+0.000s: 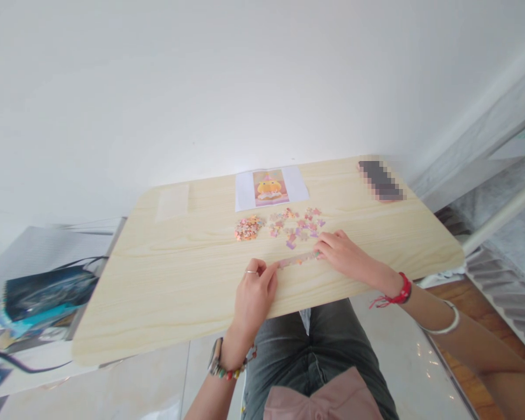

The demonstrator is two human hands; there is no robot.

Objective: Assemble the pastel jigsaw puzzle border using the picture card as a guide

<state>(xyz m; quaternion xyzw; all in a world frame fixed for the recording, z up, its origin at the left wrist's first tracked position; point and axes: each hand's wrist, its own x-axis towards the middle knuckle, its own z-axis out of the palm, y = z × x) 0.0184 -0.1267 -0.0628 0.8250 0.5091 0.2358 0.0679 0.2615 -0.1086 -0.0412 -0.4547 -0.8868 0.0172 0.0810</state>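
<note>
A narrow strip of joined jigsaw puzzle pieces [298,260] lies on the table near its front edge. At its left end is my left hand [254,294], fingers curled and the thumb and index finger closed on the strip. My right hand [345,255] pinches the right end, its fingertips partly hiding the pieces there. Just beyond the strip, loose puzzle pieces [304,223] are spread out. To their left rises a heap of more pieces [248,228]. Behind them rests a paper sheet [293,185] with a printed picture of a yellow figure [269,188].
The pale wooden table [179,291] stands against a white wall [201,87]. A blurred-out dark phone-like object [381,181] lies at the back right. On the left is a translucent flat sheet [172,202]. Beyond the left edge sits a dark bag [48,289].
</note>
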